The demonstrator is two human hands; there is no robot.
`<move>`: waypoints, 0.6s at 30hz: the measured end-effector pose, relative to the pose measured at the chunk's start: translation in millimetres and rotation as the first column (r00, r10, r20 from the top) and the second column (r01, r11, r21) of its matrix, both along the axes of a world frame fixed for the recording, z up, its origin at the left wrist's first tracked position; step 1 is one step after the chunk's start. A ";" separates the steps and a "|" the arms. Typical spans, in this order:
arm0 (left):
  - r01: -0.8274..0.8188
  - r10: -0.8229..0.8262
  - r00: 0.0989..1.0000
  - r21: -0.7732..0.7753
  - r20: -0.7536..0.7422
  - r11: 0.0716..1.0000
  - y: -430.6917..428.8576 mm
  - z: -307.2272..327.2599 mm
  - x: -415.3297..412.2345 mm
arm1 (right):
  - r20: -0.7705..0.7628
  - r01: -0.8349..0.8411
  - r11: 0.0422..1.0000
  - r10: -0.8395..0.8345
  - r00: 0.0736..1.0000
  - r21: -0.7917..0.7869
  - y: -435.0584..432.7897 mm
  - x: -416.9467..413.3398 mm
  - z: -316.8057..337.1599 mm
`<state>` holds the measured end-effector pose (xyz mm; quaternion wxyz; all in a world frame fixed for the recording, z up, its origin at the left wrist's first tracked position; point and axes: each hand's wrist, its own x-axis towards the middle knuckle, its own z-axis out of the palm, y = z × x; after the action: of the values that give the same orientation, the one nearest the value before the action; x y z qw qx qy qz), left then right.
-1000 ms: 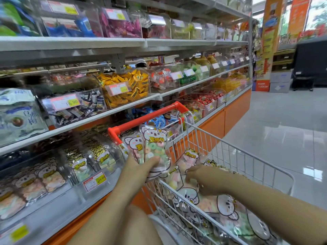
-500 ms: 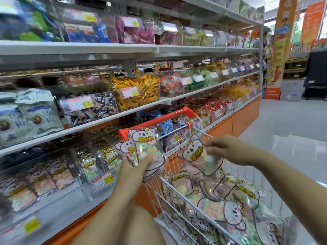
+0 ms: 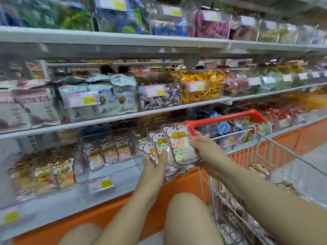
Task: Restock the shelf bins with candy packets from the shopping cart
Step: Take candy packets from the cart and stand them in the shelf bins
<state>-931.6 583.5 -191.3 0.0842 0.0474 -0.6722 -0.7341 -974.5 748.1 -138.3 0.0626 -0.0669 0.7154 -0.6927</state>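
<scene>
the left hand grips a fanned stack of bear-shaped ring candy packets in front of the bottom shelf, its thumb pressed across their faces. the right hand pinches the front packet by its right edge, against the stack. the shopping cart stands just right, more packets inside. matching packets stand in the clear shelf bin to the left.

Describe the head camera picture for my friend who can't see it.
Two hands hold a fan of bear-shaped candy packets: the left hand grips them from below, the right hand pinches the front packet. Beside them are a red-handled shopping cart and a clear shelf bin of matching packets.
</scene>
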 end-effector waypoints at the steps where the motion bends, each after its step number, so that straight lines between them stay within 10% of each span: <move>1: -0.004 0.003 0.999 0.026 0.037 1.000 -10.7 -7.9 -1.6 | 0.016 0.001 1.000 -0.001 1.000 0.010 -12.9 -0.8 -3.4; 18: -0.147 0.180 0.969 -0.196 0.167 0.970 -188.0 -9.8 1.1 | -0.084 -0.271 0.953 0.284 0.955 0.134 -203.6 -45.5 -60.1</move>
<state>-930.5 395.6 -201.1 0.0862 0.1624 -0.7350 -0.6526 -1020.0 544.5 -198.3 0.1264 -0.1984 0.7417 -0.6282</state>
